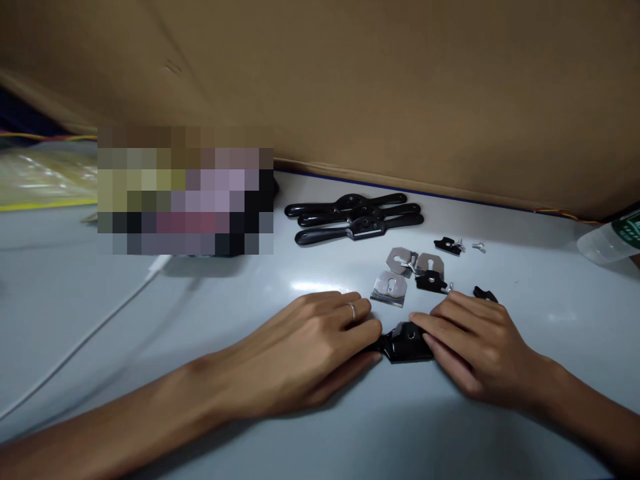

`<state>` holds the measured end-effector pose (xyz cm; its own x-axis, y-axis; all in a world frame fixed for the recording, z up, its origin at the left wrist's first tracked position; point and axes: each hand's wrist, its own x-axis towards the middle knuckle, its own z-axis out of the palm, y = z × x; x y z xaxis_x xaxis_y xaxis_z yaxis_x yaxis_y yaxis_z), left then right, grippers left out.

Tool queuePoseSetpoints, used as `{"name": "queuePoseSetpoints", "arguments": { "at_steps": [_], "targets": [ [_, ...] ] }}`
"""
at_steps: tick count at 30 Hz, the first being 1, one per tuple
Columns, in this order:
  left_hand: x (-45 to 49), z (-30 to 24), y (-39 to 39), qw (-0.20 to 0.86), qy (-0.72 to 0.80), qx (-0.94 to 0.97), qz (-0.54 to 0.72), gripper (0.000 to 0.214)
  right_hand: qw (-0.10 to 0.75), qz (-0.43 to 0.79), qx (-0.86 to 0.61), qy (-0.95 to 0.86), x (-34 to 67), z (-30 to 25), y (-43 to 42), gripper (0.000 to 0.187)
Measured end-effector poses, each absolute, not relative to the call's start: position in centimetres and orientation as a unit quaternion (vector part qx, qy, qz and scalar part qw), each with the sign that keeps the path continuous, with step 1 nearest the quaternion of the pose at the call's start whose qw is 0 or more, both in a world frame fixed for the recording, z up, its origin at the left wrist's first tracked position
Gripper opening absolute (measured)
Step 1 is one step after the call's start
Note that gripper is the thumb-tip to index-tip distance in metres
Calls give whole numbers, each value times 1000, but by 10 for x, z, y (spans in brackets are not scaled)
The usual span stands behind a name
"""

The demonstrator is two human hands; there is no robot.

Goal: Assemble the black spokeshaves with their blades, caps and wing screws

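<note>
A black spokeshave body [407,348] lies low over the table between my hands. My left hand [320,347], with a ring on one finger, is closed around its left handle, which is mostly hidden. The fingers of my right hand [475,347] grip its right end and hide that handle. Just beyond are flat metal blades with slots, the nearest one [390,287] in front of two more. Black cap plates lie close by, one [430,281] against a blade and another [484,294] partly behind my right hand. Several small wing screws [479,247] are scattered among them.
Three more black spokeshave bodies [360,230] lie side by side farther back. A cardboard wall [400,100] rises behind the table [200,347]. A bottle [607,240] lies tilted at the right. A white cable [90,340] runs across the left, below a blurred-out patch.
</note>
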<state>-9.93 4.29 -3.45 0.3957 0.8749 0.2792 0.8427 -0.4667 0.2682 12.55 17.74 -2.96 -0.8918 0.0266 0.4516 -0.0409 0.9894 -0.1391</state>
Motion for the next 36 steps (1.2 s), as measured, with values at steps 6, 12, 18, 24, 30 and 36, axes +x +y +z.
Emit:
{"name": "queuePoseSetpoints", "arguments": {
  "at_steps": [6,12,18,24,30,36],
  "targets": [
    [-99,-35,43,37,511,837,195,23,198,74,0,-977,124,-26,177,31],
    [-100,-35,44,37,507,838,198,24,177,73,12,-981,124,-28,178,35],
    [-100,-36,43,39,509,837,197,21,173,74,7,-982,123,-28,178,30],
    [-100,-36,42,40,511,838,189,21,166,77,7,-983,123,-29,178,31],
    [-100,-34,43,34,507,838,199,23,156,107,-3,-982,124,-29,179,30],
    [-101,-37,43,33,510,837,193,21,122,234,-60,-963,125,-31,180,24]
  ]
}}
